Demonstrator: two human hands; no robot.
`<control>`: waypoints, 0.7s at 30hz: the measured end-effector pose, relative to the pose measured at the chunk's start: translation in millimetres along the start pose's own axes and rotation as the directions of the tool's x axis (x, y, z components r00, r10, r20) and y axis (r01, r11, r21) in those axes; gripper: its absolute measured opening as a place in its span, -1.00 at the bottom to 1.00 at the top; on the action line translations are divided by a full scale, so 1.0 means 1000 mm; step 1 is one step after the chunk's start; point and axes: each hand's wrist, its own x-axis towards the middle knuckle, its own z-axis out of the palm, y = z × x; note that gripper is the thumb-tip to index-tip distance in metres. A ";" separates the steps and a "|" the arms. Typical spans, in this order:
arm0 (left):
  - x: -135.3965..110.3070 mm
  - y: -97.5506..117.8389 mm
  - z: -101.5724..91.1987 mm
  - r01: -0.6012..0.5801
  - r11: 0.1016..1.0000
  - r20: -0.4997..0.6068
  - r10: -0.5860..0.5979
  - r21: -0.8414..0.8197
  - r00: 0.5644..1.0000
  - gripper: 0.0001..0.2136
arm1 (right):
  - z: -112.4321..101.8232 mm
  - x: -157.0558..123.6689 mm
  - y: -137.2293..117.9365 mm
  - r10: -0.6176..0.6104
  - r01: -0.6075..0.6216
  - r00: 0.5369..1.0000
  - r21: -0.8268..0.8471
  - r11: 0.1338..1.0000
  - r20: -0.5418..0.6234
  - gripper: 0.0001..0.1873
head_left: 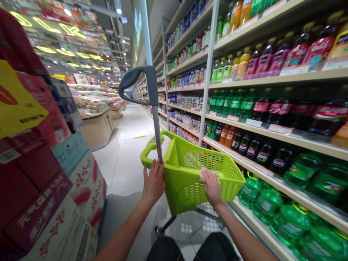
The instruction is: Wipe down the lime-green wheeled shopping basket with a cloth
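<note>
Grip of the right hand [212, 186] is clenched on a crumpled, pale cloth [202, 176], which it presses against the near rim of the green basket [178, 192]. At the basket's back left end, the left hand [153, 183] rests with its fingertips at the foot of the metal pole [157, 132]; whether it grasps the pole or only steadies it, I cannot tell. The basket stands in front of the person, between both hands, on a wheeled frame [170, 222] above the floor [123, 152]. To judge from the cloth on the rim, wiping seems to be under way there, with the rest of the rim and the walls perhaps remaining; how much has been done does not show, since no wet streak or dirt line can be made out. The basket looks bright lime green and smooth, solid towards the pole and pierced with rows of small slots along the sides, with a looped handle [145, 152] at its back. A grey handle [153, 85] sits on the pole, well above the basket. Shelves [299, 191] of drink bottles [247, 99] run to the basket's right, and stacked boxes [89, 181] stand to its left.
</note>
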 end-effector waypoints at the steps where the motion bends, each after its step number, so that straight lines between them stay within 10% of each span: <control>1: 0.000 0.008 0.003 -0.070 0.997 0.026 0.070 -0.017 0.997 -0.45 | -0.003 -0.001 0.001 0.027 -0.028 1.000 -0.016 0.999 -0.011 -0.51; 8: 0.004 0.036 0.023 -0.168 0.984 0.135 0.175 -0.064 0.975 -0.47 | 0.021 0.020 -0.054 -0.181 0.180 0.983 0.039 0.983 0.040 -0.62; 12: 0.003 0.036 0.024 -0.143 0.989 0.158 0.147 -0.037 0.976 -0.42 | 0.013 -0.025 -0.002 -0.210 0.211 0.976 -0.014 0.977 0.065 -0.68; 16: 0.004 0.041 0.023 -0.080 0.997 0.182 0.082 -0.021 0.980 -0.40 | -0.004 -0.080 0.048 0.009 0.013 0.986 -0.130 0.991 0.169 -0.59; 21: 0.005 0.054 0.026 -0.072 0.997 0.186 0.074 -0.014 0.980 -0.39 | -0.016 -0.051 0.037 0.091 -0.085 0.988 -0.060 0.995 0.122 -0.55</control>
